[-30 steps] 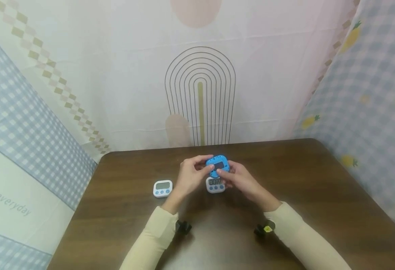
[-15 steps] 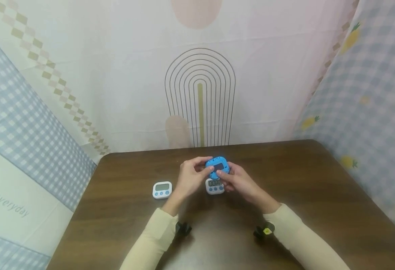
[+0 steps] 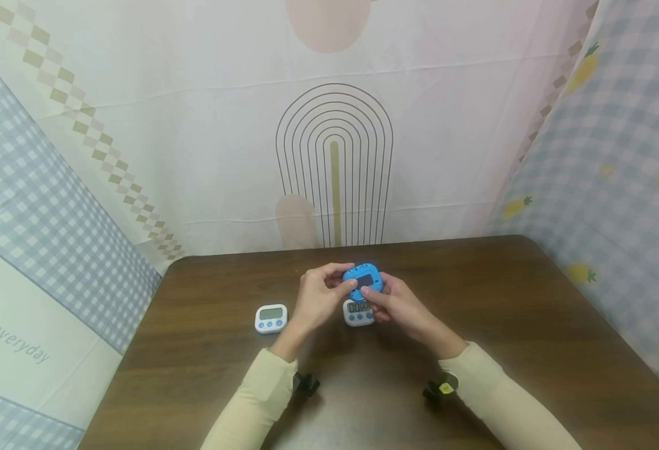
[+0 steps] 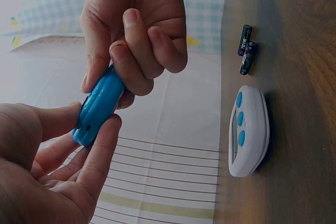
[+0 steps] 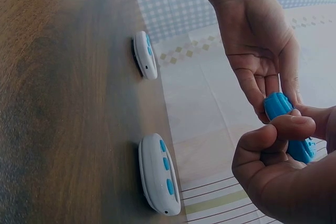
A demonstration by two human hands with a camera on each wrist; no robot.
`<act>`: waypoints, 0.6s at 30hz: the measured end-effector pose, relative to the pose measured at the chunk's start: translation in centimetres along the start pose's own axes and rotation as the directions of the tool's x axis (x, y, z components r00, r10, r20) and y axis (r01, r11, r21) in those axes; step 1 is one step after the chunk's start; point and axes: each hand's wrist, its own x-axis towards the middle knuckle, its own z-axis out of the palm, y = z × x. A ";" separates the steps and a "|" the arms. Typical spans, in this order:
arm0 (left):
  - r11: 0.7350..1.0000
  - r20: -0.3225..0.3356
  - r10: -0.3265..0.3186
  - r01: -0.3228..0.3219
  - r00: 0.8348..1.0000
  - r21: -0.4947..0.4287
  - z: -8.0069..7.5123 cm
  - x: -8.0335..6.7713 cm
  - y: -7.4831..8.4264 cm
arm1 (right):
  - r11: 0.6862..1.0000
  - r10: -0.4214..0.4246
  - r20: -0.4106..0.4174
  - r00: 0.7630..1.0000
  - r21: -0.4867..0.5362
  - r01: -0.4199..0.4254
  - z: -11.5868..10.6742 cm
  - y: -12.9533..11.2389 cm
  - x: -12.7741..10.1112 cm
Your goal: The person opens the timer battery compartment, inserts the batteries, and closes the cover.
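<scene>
Head view: your left hand (image 3: 319, 297) and right hand (image 3: 402, 306) both pinch a blue device (image 3: 366, 279), thumbs on the side with its dark rectangular panel, so both grips are closed on it. You have it raised above the wooden table (image 3: 194, 381), as both wrist views show. Just below it in the head view sits a white timer (image 3: 357, 317) with blue buttons, its display partly covered. Near that timer, your left wrist view shows two dark batteries (image 4: 248, 57) lying close together. Farther left sits a second white timer (image 3: 271, 319), its display blank. Patterned cloth (image 3: 222, 150) hangs behind.
</scene>
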 end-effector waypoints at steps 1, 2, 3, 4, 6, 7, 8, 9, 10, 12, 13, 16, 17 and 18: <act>1.000 0.000 -0.001 0.001 1.000 0.001 0.0 0.0 0.0 | 1.000 0.001 0.000 1.000 0.000 -0.001 0.0 0.0 0.0; 1.000 0.000 -0.001 0.001 1.000 0.002 0.0 0.0 0.0 | 1.000 0.001 0.001 1.000 -0.001 -0.001 0.0 0.0 0.0; 1.000 0.000 -0.002 0.002 1.000 0.004 0.0 0.0 0.0 | 1.000 0.000 0.003 1.000 -0.001 0.000 0.0 0.0 0.0; 1.000 0.000 -0.001 0.001 1.000 0.006 0.0 0.0 0.0 | 1.000 -0.001 0.004 1.000 -0.001 0.001 0.0 0.0 0.0; 1.000 0.000 0.001 -0.001 1.000 0.008 -0.1 0.0 0.0 | 1.000 -0.004 0.005 1.000 0.001 0.004 0.0 0.0 0.0; 1.000 0.000 0.002 -0.002 1.000 0.010 0.0 0.0 0.0 | 1.000 -0.006 0.005 1.000 0.003 0.006 0.0 0.0 0.0; 1.000 -0.001 0.002 -0.002 1.000 0.013 0.0 0.0 0.0 | 1.000 -0.007 0.005 1.000 0.005 0.007 0.0 0.0 0.0; 1.000 -0.002 0.002 -0.002 1.000 0.014 0.0 0.0 0.0 | 1.000 -0.008 0.005 1.000 0.007 0.008 0.0 0.0 0.0; 1.000 -0.003 0.002 -0.002 1.000 0.014 0.0 0.0 0.0 | 1.000 -0.008 0.003 1.000 0.009 0.008 0.0 0.0 0.0; 1.000 -0.005 -0.001 0.001 1.000 0.016 0.0 0.0 0.0 | 1.000 -0.009 0.001 1.000 0.012 0.009 0.1 0.0 0.0; 1.000 -0.006 -0.003 0.003 1.000 0.018 0.0 0.0 0.0 | 1.000 -0.009 -0.001 1.000 0.013 0.009 0.0 0.0 0.0; 1.000 -0.008 -0.011 0.011 1.000 0.021 0.1 0.0 0.1 | 1.000 -0.008 -0.002 1.000 0.014 0.008 0.1 0.1 0.0; 1.000 -0.008 -0.014 0.014 1.000 0.022 0.1 0.0 0.1 | 1.000 -0.007 -0.003 1.000 0.015 0.007 0.1 0.0 -0.1; 1.000 -0.008 -0.016 0.016 1.000 0.025 0.1 -0.1 0.1 | 1.000 -0.006 -0.003 1.000 0.015 0.006 0.1 0.0 -0.1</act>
